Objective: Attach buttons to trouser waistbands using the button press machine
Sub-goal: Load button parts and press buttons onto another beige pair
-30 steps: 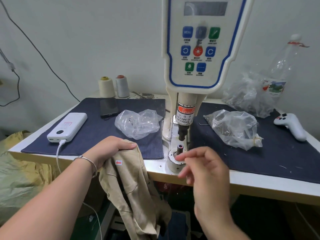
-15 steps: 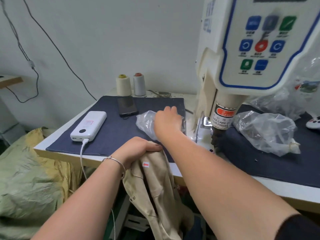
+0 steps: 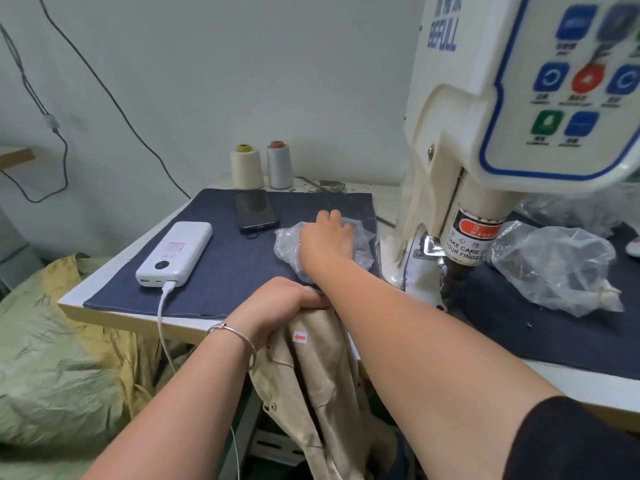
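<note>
My left hand [image 3: 280, 303] grips the bunched waistband of beige trousers [image 3: 311, 375] at the table's front edge; the rest of the trousers hangs below the table. A small red arrow sticker sits on the cloth just under that hand. My right hand [image 3: 325, 237] reaches across to a small clear plastic bag [image 3: 285, 244] on the blue denim mat [image 3: 225, 271], its fingertips hidden among the plastic. The button press machine [image 3: 485, 98] towers at the right, its punch head [image 3: 467, 244] just right of the bag.
A white power bank [image 3: 175, 251] with a cable and a dark phone [image 3: 256, 209] lie on the mat's left. Two thread cones [image 3: 246, 166] stand at the back. A larger clear bag [image 3: 554, 268] lies right of the machine. A green-yellow sack [image 3: 52, 358] sits below left.
My right hand left the machine's lower die and crossed leftward to the small plastic bag. My view swung left. The left hand kept its grip on the trousers.
</note>
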A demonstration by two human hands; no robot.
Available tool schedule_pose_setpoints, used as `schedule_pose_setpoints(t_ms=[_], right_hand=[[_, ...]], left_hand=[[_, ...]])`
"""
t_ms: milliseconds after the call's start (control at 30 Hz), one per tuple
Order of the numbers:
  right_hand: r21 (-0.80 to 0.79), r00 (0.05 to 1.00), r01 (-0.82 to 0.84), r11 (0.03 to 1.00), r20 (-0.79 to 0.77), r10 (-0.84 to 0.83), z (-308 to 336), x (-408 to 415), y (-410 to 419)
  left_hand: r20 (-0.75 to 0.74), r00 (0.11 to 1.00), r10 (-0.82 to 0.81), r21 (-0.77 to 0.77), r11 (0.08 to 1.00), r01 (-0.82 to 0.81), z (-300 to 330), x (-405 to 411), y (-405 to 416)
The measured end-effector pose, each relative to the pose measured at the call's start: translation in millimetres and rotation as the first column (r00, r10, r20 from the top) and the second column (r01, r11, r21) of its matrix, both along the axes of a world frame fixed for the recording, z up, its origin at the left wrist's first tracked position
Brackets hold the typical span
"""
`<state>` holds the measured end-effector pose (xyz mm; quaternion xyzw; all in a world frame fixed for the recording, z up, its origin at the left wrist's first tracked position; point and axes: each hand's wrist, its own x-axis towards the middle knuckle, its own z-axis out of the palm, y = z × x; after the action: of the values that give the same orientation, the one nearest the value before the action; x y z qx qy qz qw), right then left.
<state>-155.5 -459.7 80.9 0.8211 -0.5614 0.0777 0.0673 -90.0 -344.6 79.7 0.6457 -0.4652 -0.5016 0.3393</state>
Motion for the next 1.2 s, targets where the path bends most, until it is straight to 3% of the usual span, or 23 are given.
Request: schedule_pose_setpoints(t_ms=[800,967,1100,1200], right_hand=[[-0.036,0.997,-0.028,0.999,0.068,0.03,-1,3,-3],[-0.137,0.982,-0.004,0.991,0.188,0.03,21,-8,19],[-0.24,0.917,-0.02,0.97,0.382,0.114,45,-25,69],[-0.423,0.751,-0.164,0.891,0.532,0.391,47,-50,137]], left_hand=[[0.017,1.0,0.003,0.03,1.0,-0.004,3,-1,1],[0.04,0.999,-0.007,0.035,0.999,0.005,4,1,2],[0.111,0.993,0.036,-0.001,0.999,-0.036,5,-2,6],[0.075,0.987,0.141,-0.085,0.987,-0.135,-6,-4,7]])
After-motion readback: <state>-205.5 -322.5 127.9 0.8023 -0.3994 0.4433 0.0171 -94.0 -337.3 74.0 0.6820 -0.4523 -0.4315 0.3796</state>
